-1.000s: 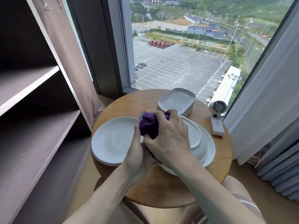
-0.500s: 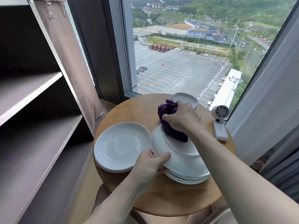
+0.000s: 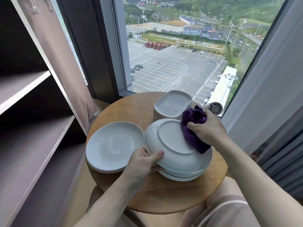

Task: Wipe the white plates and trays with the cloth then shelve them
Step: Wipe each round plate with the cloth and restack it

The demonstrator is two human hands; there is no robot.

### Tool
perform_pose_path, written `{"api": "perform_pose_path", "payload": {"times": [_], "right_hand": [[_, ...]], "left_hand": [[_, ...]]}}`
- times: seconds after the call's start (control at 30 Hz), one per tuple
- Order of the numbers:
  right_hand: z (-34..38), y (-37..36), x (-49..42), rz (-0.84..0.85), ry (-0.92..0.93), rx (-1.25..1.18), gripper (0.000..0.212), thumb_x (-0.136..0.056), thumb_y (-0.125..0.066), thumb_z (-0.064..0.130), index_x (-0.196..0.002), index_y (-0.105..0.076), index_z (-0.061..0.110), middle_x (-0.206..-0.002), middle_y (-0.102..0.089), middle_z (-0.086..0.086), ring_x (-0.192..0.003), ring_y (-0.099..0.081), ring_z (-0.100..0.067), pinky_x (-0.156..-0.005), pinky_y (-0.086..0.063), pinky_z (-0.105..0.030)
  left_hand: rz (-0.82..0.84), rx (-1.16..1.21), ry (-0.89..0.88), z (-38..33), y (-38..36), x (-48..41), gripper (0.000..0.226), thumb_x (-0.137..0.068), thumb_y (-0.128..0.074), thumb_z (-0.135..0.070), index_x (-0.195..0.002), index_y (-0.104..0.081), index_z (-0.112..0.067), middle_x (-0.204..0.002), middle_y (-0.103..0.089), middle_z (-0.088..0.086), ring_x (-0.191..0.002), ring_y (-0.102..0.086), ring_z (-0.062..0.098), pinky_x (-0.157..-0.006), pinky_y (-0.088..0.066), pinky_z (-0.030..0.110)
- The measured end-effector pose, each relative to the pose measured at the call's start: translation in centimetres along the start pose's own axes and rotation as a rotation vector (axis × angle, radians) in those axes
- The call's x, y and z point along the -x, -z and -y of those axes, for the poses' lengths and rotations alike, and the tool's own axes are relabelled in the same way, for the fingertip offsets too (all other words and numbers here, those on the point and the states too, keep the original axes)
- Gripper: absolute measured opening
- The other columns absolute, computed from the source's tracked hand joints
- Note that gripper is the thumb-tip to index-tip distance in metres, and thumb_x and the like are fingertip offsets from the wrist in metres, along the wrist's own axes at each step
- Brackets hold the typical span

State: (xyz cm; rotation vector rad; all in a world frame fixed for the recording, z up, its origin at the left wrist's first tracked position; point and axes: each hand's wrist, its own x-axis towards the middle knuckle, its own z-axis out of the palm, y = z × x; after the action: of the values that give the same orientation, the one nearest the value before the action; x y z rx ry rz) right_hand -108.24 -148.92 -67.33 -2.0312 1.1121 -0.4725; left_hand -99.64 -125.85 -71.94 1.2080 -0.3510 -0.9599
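A white plate [image 3: 170, 143] is turned upside down and tilted above a stack of white plates [image 3: 183, 175] on the round wooden table [image 3: 157, 197]. My left hand [image 3: 144, 163] grips its near-left rim, thumb on top. My right hand [image 3: 208, 130] grips a bunched purple cloth [image 3: 193, 126] and presses it on the plate's right side. A second stack of white plates [image 3: 113, 146] lies face up at the left. A stack of white rectangular trays [image 3: 172, 104] stands behind.
Brown shelves [image 3: 29, 145] fill the left side, with boards at two heights. A small white fan [image 3: 214, 108] sits at the table's back right, by the window. Curtains hang on both sides. My knees are under the table's near edge.
The plate has been flipped bottom up and lifted by my left hand. My right hand with the cloth has slid from the plate's middle to its right side.
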Motion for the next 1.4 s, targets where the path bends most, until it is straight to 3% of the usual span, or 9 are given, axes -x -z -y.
{"api": "perform_pose_path", "payload": {"times": [0.17, 0.3, 0.4, 0.5, 0.6, 0.7, 0.93, 1.23, 1.4], "right_hand": [[-0.9, 0.9, 2.2, -0.02, 0.0, 0.017, 0.059, -0.053, -0.062, 0.06, -0.106, -0.055, 0.036, -0.104, -0.065, 0.002, -0.098, -0.06, -0.025, -0.085, -0.051, -0.037], [-2.1, 1.3, 4.5, -0.047, 0.038, 0.009, 0.057, -0.053, -0.059, 0.063, -0.104, -0.054, 0.037, -0.11, -0.062, 0.001, -0.103, -0.059, -0.025, -0.093, -0.052, -0.044], [-2.8, 1.6, 6.1, -0.041, 0.068, -0.09, 0.061, -0.054, -0.062, 0.06, -0.111, -0.057, 0.039, -0.111, -0.065, 0.004, -0.101, -0.062, -0.019, -0.088, -0.052, -0.037], [-3.4, 1.7, 7.6, -0.049, 0.097, -0.15, 0.049, -0.055, -0.065, 0.054, -0.102, -0.057, 0.042, -0.103, -0.065, 0.01, -0.092, -0.062, -0.009, -0.074, -0.046, -0.025], [-4.3, 1.4, 9.0, -0.064, 0.139, -0.111, 0.05, -0.054, -0.063, 0.058, -0.102, -0.055, 0.044, -0.106, -0.056, 0.013, -0.094, -0.058, -0.001, -0.077, -0.043, -0.025], [-5.1, 1.6, 10.2, -0.055, 0.223, -0.081, 0.057, -0.055, -0.067, 0.057, -0.11, -0.052, 0.053, -0.111, -0.052, 0.022, -0.101, -0.055, 0.007, -0.081, -0.041, -0.015], [-6.2, 2.2, 10.1, -0.03, 0.302, -0.117, 0.06, -0.056, -0.068, 0.053, -0.114, -0.052, 0.055, -0.114, -0.056, 0.024, -0.104, -0.058, 0.003, -0.083, -0.043, -0.017], [-6.5, 2.1, 10.0, 0.011, 0.352, -0.128, 0.064, -0.059, -0.072, 0.046, -0.12, -0.053, 0.047, -0.116, -0.058, 0.024, -0.107, -0.06, -0.003, -0.088, -0.048, -0.026], [-6.5, 2.0, 10.0, 0.022, 0.358, -0.134, 0.063, -0.059, -0.068, 0.046, -0.12, -0.05, 0.052, -0.118, -0.057, 0.024, -0.107, -0.06, -0.002, -0.088, -0.049, -0.028]], "left_hand": [[-0.041, 0.018, 0.018, 0.0, -0.2, 0.0, 0.032, -0.071, -0.087, -0.029, -0.098, -0.08, -0.014, -0.111, -0.075, 0.019, -0.102, -0.073, 0.035, -0.08, -0.063, 0.042], [-0.044, 0.024, 0.028, -0.3, -0.4, 0.1, 0.056, -0.068, -0.09, -0.03, -0.111, -0.069, -0.002, -0.112, -0.075, 0.02, -0.104, -0.073, 0.035, -0.082, -0.063, 0.043], [-0.033, 0.033, 0.038, -0.5, -0.6, 0.4, 0.055, -0.072, -0.079, -0.026, -0.115, -0.063, 0.004, -0.111, -0.075, 0.02, -0.104, -0.073, 0.034, -0.08, -0.064, 0.039], [-0.024, 0.035, 0.046, -0.7, -0.6, 0.4, 0.055, -0.074, -0.076, -0.024, -0.118, -0.062, 0.007, -0.112, -0.075, 0.02, -0.104, -0.073, 0.033, -0.082, -0.063, 0.039], [-0.026, 0.041, 0.053, -0.8, -0.6, 0.6, 0.054, -0.078, -0.073, -0.02, -0.122, -0.06, 0.009, -0.113, -0.074, 0.021, -0.105, -0.073, 0.034, -0.084, -0.061, 0.04], [-0.033, 0.06, 0.065, -0.8, -0.7, 0.7, 0.055, -0.08, -0.071, -0.017, -0.126, -0.058, 0.009, -0.116, -0.073, 0.022, -0.106, -0.072, 0.034, -0.087, -0.06, 0.042], [-0.049, 0.068, 0.053, -1.4, -1.2, 0.8, 0.044, -0.087, -0.066, -0.009, -0.126, -0.059, 0.009, -0.119, -0.07, 0.026, -0.11, -0.069, 0.038, -0.086, -0.06, 0.042], [-0.053, 0.014, -0.119, -3.8, 1.0, 1.1, 0.046, -0.082, -0.072, -0.006, -0.123, -0.058, 0.01, -0.116, -0.071, 0.027, -0.106, -0.071, 0.038, -0.08, -0.061, 0.034], [-0.135, -0.319, -0.361, -6.8, 1.6, 1.7, 0.041, -0.075, -0.074, -0.011, -0.113, -0.064, 0.003, -0.1, -0.077, 0.017, -0.092, -0.076, 0.028, -0.078, -0.059, 0.03]]}}
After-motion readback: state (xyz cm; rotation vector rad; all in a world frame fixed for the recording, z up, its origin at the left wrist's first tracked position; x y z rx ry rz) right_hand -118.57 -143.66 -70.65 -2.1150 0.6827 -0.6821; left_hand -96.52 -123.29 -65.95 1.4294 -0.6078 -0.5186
